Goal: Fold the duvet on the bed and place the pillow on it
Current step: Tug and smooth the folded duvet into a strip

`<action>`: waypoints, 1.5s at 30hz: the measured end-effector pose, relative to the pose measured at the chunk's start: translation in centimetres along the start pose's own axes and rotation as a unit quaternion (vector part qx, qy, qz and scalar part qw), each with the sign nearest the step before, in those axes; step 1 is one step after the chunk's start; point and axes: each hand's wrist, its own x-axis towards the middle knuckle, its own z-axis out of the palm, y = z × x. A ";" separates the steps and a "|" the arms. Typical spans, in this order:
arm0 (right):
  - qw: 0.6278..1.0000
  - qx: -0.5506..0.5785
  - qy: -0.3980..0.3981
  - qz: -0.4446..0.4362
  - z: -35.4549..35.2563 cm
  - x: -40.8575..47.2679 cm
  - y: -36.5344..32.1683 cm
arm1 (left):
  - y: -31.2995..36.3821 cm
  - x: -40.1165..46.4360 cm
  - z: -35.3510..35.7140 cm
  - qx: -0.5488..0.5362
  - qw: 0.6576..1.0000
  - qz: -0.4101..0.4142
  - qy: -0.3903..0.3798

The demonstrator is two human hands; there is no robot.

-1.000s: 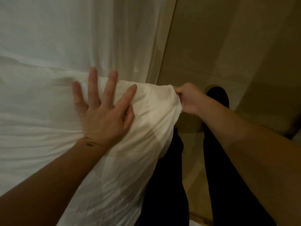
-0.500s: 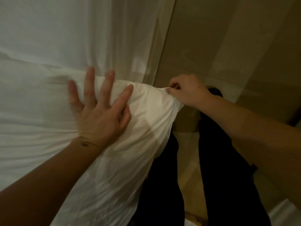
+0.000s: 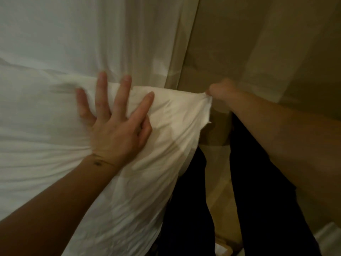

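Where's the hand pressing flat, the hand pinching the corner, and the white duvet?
left hand (image 3: 116, 137): head view, back of the hand.
right hand (image 3: 224, 91): head view, knuckles of the blurred fist.
duvet (image 3: 175, 117): head view, puffy corner.

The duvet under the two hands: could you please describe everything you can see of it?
The duvet is white, soft, wrinkled fabric lying on the bed, its corner bulging over the bed's edge beside the person's dark trousers. The left hand presses flat on it with spread fingers, bunching creases at the wrist. The right hand pinches the corner tip, pulling it taut into a point.
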 end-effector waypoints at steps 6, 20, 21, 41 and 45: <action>0.963 0.268 -0.028 0.028 3.2 -1.8 2.1 | -0.1 0.1 0.1 0.011 1.000 0.003 -0.005; 0.954 0.294 -0.035 0.040 6.6 -6.9 9.9 | 0.1 0.2 -0.1 0.006 1.000 0.004 -0.005; 0.960 0.276 -0.029 0.027 6.7 -7.3 10.1 | 0.1 0.2 -0.1 0.007 1.000 0.004 -0.005; 0.960 0.251 -0.123 0.011 3.0 -7.4 13.6 | 0.2 0.3 -0.2 -0.009 1.000 -0.004 0.007; 0.974 0.081 -0.094 -0.192 0.3 -6.9 6.7 | 0.1 0.2 0.0 -0.009 1.000 -0.006 0.009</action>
